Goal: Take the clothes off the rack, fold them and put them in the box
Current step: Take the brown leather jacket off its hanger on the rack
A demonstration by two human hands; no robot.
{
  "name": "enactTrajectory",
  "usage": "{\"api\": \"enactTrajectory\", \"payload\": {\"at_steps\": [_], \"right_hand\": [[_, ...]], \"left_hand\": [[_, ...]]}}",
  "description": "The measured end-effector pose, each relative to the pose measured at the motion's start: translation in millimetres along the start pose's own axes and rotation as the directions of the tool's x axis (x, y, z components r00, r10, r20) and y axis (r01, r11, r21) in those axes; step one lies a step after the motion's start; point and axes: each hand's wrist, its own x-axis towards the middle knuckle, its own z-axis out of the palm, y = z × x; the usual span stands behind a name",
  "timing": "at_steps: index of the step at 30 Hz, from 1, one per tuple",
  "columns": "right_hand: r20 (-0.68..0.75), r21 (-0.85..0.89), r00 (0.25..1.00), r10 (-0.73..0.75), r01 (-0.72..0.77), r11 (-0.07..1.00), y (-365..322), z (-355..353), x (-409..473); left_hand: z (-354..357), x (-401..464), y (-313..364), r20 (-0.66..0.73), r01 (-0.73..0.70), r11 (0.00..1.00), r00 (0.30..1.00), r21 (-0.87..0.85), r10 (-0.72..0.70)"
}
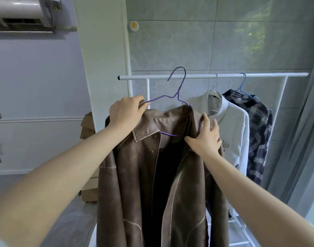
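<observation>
We see the brown jacket (152, 175) held in front of the white rack (213, 76), its purple wire hanger (177, 90) lifted clear, the hook above the rail and nearer to us than it. The left hand (125, 115) is closed around the hanger's left shoulder wire, which stands bare of cloth on that side. The right hand (205, 139) lies on the jacket's right shoulder, thumb under the collar fold and fingers spread loosely over the cloth; we judge this a light pinch, not a firm grasp.

The coming move, as we read it, turns on one relation: the hanger's right arm is buried inside the right shoulder, directly under the right hand, so the wire must slide out leftward along its long horizontal axis while the right hand keeps the cloth.

The jacket looks like worn, matte leather or suede, heavy, with paler seams, a metal zip and a dark lining; it hangs long and vertical. The hanger is thin and slightly bent. On the rail to the right hang a white shirt (231, 125) and a dark plaid shirt (259, 132). Stacked cardboard boxes (87, 125) stand far left.
</observation>
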Motion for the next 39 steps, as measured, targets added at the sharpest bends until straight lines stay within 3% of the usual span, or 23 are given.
{"api": "enactTrajectory", "payload": {"at_steps": [2,4,7,14,19,23,26,28,32,34,36,39], "right_hand": [[-0.022,0.215,0.994,0.11,-0.103,0.971,13,9,0],[-0.067,0.315,0.991,0.112,-0.086,0.945,23,13,5],[-0.137,0.238,0.989,0.063,-0.029,0.971,32,3,14],[-0.076,0.1,0.992,0.104,-0.096,0.99,48,-11,49],[0.066,0.08,0.998,-0.017,0.012,0.997,53,-16,64],[0.192,0.126,0.976,-0.101,0.077,0.989,55,-13,74],[0.198,0.224,0.971,-0.137,0.091,0.97,49,-11,71],[0.275,0.266,0.947,-0.166,0.091,0.96,45,-12,63],[0.436,0.285,0.899,-0.041,-0.094,0.954,45,-13,59],[0.556,0.361,0.831,0.022,-0.265,0.894,48,-14,63],[0.668,0.443,0.744,-0.017,-0.379,0.813,56,-19,71],[0.709,0.544,0.701,-0.074,-0.477,0.69,60,-25,81]], "left_hand": [[2,2,1,0.008,0.003,1.0,1.0,-0.005,-0.003],[5,1,0,0.026,-0.004,1.0,1.0,0.005,0.004],[7,-4,-5,0.039,-0.022,0.999,0.999,0.044,0.02],[-5,-3,-26,0.054,-0.104,0.99,0.994,0.092,0.099],[-22,4,-43,0.168,-0.163,0.987,0.973,0.008,0.159],[-24,8,-62,0.253,-0.101,0.987,0.959,-0.124,0.13],[-20,10,-68,0.241,-0.038,0.948,0.963,-0.317,0.119],[-16,15,-72,0.195,0.004,0.902,0.977,-0.432,0.089],[-10,25,-75,0.201,0.014,0.926,0.977,-0.377,0.067],[-6,27,-72,0.2,0.019,0.924,0.978,-0.382,0.063],[-3,27,-69,0.208,0.015,0.935,0.976,-0.354,0.063],[9,21,-61,0.316,-0.029,0.955,0.94,-0.294,0.126]]}}
